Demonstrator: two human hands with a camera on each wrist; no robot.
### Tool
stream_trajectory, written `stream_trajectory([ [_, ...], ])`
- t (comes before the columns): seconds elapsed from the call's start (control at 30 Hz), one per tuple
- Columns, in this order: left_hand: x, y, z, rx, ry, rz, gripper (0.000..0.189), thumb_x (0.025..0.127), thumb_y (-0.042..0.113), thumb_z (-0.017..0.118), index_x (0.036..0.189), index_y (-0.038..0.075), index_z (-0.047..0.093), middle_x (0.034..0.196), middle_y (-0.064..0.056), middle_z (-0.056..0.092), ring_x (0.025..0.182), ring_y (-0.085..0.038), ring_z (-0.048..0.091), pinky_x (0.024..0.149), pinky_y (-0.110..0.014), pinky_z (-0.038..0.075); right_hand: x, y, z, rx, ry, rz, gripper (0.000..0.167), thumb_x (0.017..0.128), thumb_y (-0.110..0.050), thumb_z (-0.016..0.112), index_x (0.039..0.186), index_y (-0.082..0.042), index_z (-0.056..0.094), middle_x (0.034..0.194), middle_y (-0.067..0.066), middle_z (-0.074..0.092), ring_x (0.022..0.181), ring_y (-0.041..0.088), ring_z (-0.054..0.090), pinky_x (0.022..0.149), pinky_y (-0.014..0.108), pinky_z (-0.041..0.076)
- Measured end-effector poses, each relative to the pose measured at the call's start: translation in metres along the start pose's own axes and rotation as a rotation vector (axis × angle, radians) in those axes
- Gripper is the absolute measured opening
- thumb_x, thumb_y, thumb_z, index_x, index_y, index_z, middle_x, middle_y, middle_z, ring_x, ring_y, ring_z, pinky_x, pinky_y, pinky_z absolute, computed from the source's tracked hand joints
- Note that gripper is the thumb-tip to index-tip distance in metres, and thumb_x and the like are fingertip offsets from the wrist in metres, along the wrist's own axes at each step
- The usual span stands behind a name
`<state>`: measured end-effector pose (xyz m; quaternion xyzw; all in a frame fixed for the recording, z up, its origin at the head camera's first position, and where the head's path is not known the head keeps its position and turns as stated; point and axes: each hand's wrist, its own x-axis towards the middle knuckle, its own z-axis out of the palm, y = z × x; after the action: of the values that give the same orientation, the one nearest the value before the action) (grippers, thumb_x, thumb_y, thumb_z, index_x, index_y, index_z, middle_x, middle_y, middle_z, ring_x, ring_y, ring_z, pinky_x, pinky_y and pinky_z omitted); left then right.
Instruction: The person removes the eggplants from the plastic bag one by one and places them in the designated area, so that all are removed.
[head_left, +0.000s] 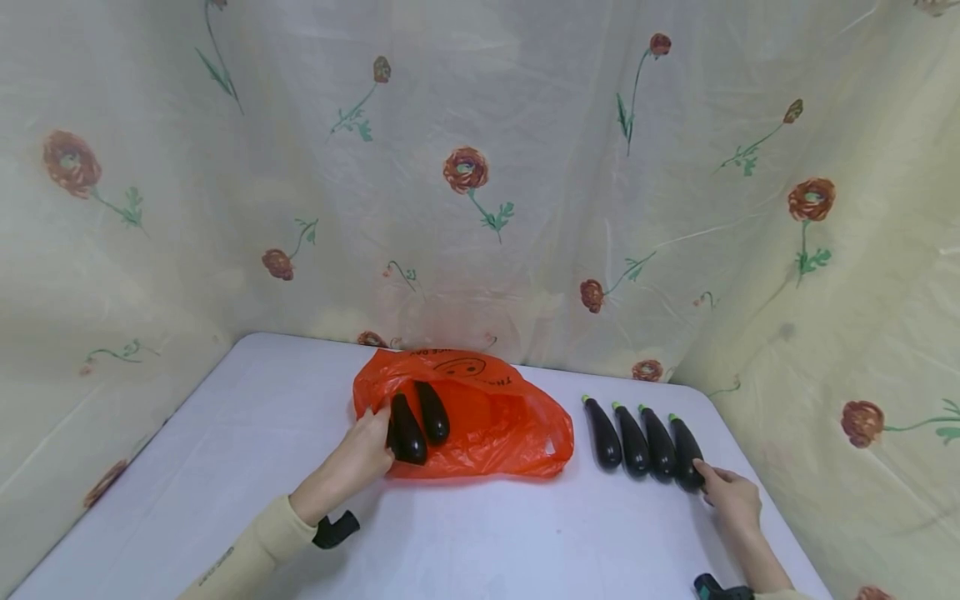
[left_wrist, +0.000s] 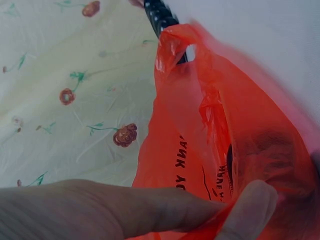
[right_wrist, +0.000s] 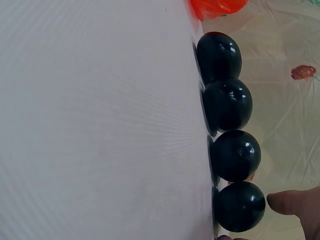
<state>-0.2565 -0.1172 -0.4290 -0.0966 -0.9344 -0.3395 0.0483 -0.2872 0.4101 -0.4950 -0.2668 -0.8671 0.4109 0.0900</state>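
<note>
The white table [head_left: 540,537] spread below both grips. The orange-red bag [head_left: 517,425] lay right of the left hand [head_left: 366,446], which pinched its edge. The right hand [head_left: 731,498], nearer the rightmost eggplant [head_left: 686,450], straddled its blunt end with thumb and fingers; whether they gripped could not be told. The long axis ran forward and slightly left from that hand, stalk farthest.
</note>
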Motion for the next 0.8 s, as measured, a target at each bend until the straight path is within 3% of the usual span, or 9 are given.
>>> stream_trajectory([
  [0.4,0.001,0.000,-0.001,0.001,0.009,0.003,0.055,0.074,-0.018,0.059,0.127,-0.009,0.049,0.124,-0.029,0.056,0.106,-0.035,0.060,0.086,-0.051,0.053,0.003,-0.003,-0.008,0.062,-0.029,0.016,0.076,0.090,-0.049,0.055,0.128,0.016,0.048,0.106,0.030,0.067,0.070,0.017,0.069,0.057,0.024,0.054],
  [0.6,0.000,0.000,-0.001,0.008,0.022,0.020,0.050,0.074,-0.018,0.059,0.122,-0.009,0.051,0.119,-0.029,0.058,0.102,-0.034,0.060,0.087,-0.051,0.053,0.000,-0.009,-0.012,0.003,0.002,0.001,0.074,0.091,-0.053,0.053,0.128,0.011,0.051,0.099,0.025,0.067,0.072,0.019,0.063,0.056,0.024,0.046],
  [0.8,-0.001,0.000,-0.001,0.016,0.010,0.009,0.052,0.073,-0.018,0.059,0.124,-0.010,0.050,0.121,-0.030,0.057,0.103,-0.034,0.059,0.086,-0.051,0.053,-0.002,-0.010,-0.013,-0.002,0.032,-0.016,0.070,0.093,-0.051,0.051,0.126,0.011,0.054,0.110,0.030,0.062,0.087,0.032,0.062,0.059,0.025,0.046],
])
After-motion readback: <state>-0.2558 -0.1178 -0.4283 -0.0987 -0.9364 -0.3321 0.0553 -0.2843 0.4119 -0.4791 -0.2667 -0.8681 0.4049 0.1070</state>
